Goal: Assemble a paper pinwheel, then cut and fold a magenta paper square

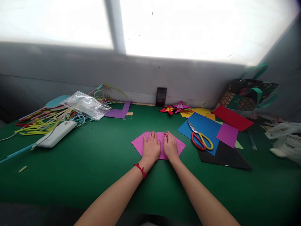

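Note:
A folded sheet of pink paper [138, 144] lies on the green table, its left and right ends pointed and crease lines running across it. My left hand [151, 147] rests flat on its middle with fingers stretched out and slightly spread. Close beside it, my right hand [171, 147] is on the paper's right half, its fingers bent and drawn together against the sheet. Whether the right fingers pinch an edge is hard to make out. Both hands cover much of the centre folds.
To the right, scissors [199, 139] lie on a blue sheet [207, 124], among red [232, 117], purple [227, 135] and black sheets [225, 158]. Folded paper flowers [180, 106] sit behind. At left are a white power strip [57, 133], pipe cleaners [35, 124] and a clear plastic bag [86, 105].

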`<state>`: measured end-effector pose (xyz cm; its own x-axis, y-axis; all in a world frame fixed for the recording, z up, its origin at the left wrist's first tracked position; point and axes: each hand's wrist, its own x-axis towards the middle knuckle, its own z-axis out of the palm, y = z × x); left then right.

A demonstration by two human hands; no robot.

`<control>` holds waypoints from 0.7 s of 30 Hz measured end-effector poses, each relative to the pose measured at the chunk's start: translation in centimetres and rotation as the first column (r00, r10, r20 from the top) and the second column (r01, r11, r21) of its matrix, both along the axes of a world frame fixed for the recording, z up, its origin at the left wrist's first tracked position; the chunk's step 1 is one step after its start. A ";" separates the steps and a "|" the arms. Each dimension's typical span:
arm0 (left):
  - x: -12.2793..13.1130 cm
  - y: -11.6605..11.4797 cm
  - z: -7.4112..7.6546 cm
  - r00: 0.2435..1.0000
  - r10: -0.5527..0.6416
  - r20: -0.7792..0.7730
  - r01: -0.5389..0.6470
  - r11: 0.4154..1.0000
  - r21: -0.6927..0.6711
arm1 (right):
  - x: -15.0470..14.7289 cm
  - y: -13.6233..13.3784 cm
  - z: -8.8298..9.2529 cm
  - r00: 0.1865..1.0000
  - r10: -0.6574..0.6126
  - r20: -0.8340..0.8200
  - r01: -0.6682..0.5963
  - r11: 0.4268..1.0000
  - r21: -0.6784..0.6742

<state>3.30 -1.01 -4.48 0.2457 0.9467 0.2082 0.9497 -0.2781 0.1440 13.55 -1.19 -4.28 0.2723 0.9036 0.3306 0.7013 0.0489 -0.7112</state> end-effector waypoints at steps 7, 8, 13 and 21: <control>0.1 0.2 -0.1 1.000 0.012 0.014 -0.012 1.000 -0.007 | 1.1 -0.8 0.7 0.914 -0.014 -0.405 0.122 0.962 0.243; 0.1 0.1 -0.1 1.000 0.014 0.011 -0.014 1.000 -0.005 | 0.8 -1.1 1.0 0.931 0.014 -0.364 0.099 0.952 0.290; -0.1 -0.1 0.0 0.996 -0.026 -0.090 0.028 0.999 0.017 | -2.9 -1.4 2.2 0.965 0.166 -0.204 -0.083 0.929 0.361; -0.2 -0.1 0.2 0.993 -0.020 -0.120 0.023 0.999 0.024 | -4.5 0.3 1.3 0.883 0.008 -0.470 0.121 0.962 0.245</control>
